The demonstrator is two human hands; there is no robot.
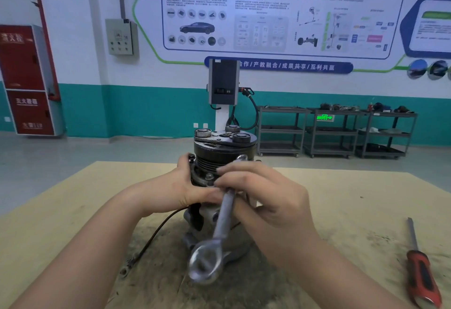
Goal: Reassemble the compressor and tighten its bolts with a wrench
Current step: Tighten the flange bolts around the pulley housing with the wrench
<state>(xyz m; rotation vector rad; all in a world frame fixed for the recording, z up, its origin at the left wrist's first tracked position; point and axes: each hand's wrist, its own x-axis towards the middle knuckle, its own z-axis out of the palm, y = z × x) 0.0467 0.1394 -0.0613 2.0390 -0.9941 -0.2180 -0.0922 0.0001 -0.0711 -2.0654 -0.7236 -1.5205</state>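
Steel wrench point(225, 213) in right hand point(266, 199), compressor point(219, 152) mid-table

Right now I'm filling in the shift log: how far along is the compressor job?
Done, it seems: the compressor stands upright on the table in one piece, a bolt seated near the top. In hand: the left hand steadies the body while the right hand holds the wrench, its ring end off any bolt. Left: tightening; how many bolts remain is hidden.

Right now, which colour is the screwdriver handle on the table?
Red with black inlays; the screwdriver lies at the table's right edge, clearest in the head view.
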